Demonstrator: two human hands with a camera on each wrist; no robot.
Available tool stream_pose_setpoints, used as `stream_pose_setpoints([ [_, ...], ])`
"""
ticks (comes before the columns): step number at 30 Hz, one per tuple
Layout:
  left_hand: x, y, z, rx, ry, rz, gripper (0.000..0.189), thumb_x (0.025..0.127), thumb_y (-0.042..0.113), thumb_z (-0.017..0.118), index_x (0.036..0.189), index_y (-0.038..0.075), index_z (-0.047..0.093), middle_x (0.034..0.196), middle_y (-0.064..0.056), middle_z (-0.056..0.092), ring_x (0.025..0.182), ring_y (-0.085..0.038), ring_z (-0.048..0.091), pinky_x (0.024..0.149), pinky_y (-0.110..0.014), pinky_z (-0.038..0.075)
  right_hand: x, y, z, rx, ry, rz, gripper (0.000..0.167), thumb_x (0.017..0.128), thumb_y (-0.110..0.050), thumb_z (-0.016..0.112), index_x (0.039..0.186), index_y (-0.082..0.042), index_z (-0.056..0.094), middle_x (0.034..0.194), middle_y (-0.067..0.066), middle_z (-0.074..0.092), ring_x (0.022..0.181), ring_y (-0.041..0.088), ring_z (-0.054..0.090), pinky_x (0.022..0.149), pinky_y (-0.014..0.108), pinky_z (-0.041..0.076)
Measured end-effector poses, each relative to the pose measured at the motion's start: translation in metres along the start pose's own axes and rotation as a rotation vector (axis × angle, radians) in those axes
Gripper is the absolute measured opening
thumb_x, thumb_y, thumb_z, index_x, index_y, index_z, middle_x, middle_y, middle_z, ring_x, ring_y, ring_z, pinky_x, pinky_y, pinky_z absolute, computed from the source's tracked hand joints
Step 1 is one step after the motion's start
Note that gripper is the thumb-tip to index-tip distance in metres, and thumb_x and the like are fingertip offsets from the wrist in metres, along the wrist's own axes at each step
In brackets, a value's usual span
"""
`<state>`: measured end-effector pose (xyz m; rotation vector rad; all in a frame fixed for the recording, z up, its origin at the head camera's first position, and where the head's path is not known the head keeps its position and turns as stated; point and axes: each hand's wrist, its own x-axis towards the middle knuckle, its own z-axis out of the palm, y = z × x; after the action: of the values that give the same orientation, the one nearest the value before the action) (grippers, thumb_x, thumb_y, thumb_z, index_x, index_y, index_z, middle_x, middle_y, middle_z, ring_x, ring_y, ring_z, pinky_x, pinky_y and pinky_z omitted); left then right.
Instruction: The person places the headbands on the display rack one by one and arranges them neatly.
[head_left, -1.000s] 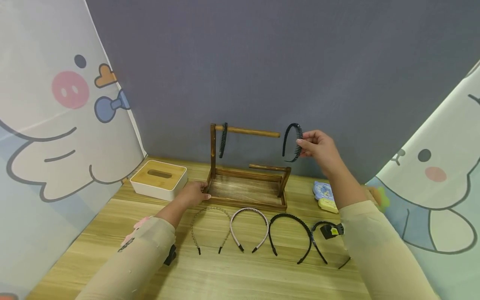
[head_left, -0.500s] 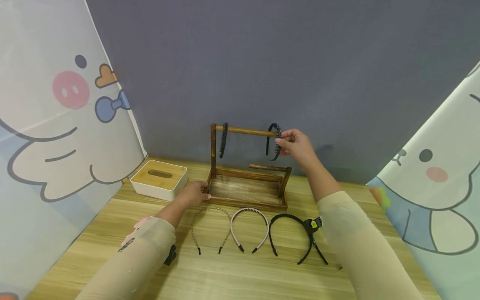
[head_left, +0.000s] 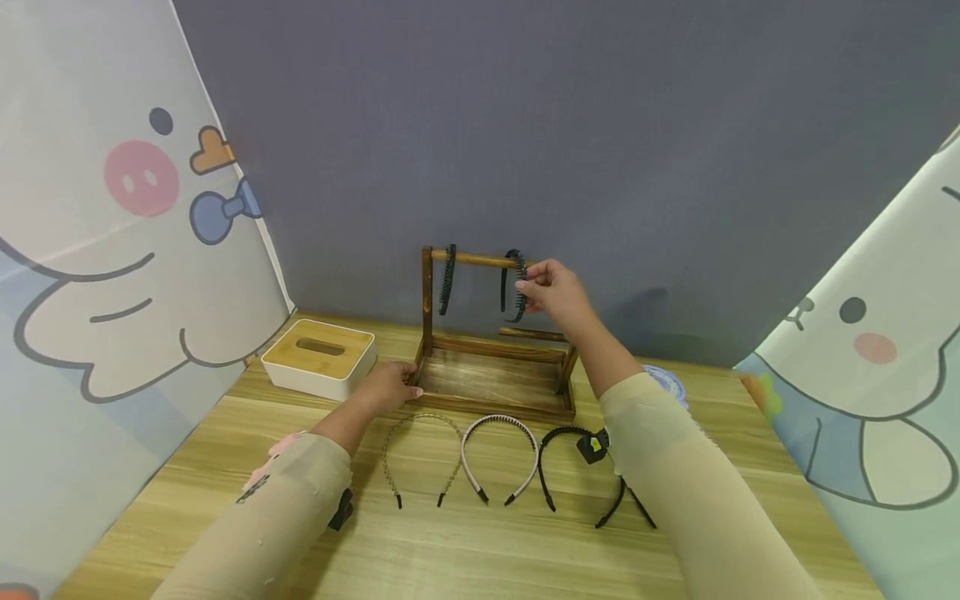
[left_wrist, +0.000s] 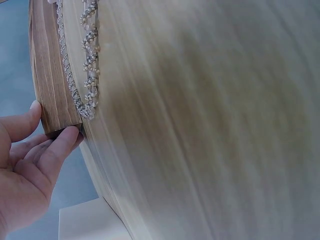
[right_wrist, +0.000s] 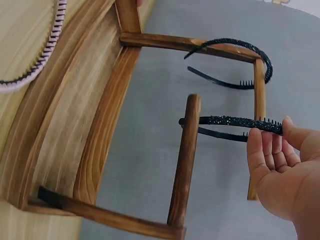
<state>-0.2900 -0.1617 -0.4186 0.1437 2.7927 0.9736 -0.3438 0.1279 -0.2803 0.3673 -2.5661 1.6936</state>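
Right hand [head_left: 553, 292] has a black headband [right_wrist: 232, 121] pinched between thumb and fingers, looped around the top bar [head_left: 480, 259] of the wooden rack [head_left: 491, 407], though I can't tell if it's actually resting there. Left hand [head_left: 384, 389] is gripping the rack's left end. A second dark headband [head_left: 447, 281] hangs further left on that bar, and a beaded headband [head_left: 422, 417] and a pink headband [head_left: 498, 418] lie on the counter [head_left: 450, 558] out front.

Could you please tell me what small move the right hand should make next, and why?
I would probably lower the held headband onto the upper bar: the right hand pinches it, it straddles the bar, and a bare stretch of bar separates it from the hung headband.
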Motion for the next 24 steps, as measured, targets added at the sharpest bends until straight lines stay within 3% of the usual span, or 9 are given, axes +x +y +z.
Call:
stream_pose_setpoints([
  [8, 0.001, -0.001, 0.000, -0.014, -0.005, 0.001, 0.060, 0.096, 0.020, 0.064, 0.148, 0.000, 0.041, 0.146, -0.024, 0.047, 0.135, -0.042, 0.043, 0.109, -0.053, 0.040, 0.006, -0.004, 0.019, -0.015, -0.017, 0.003, 0.034, 0.095, -0.022, 0.067, 0.121, -0.005, 0.053, 0.100, 0.008, 0.057, 0.082, 0.020, 0.060, 0.076, 0.034, 0.060],
  [18, 0.003, -0.002, 0.001, 0.047, 0.011, 0.019, 0.059, 0.096, 0.021, 0.065, 0.146, -0.001, 0.043, 0.144, -0.024, 0.049, 0.134, -0.043, 0.045, 0.109, -0.053, 0.040, 0.013, -0.009, 0.039, -0.054, -0.023, 0.011, 0.034, 0.095, -0.026, 0.067, 0.121, -0.007, 0.055, 0.103, 0.008, 0.058, 0.084, 0.024, 0.063, 0.075, 0.033, 0.060],
  [24, 0.003, -0.002, 0.001, 0.036, 0.009, 0.020, 0.060, 0.096, 0.021, 0.065, 0.147, -0.001, 0.043, 0.145, -0.024, 0.048, 0.135, -0.043, 0.044, 0.110, -0.054, 0.039, 0.017, -0.008, 0.046, -0.045, -0.015, 0.012, 0.033, 0.095, -0.024, 0.067, 0.120, -0.006, 0.055, 0.102, 0.009, 0.058, 0.084, 0.024, 0.063, 0.075, 0.033, 0.060],
])
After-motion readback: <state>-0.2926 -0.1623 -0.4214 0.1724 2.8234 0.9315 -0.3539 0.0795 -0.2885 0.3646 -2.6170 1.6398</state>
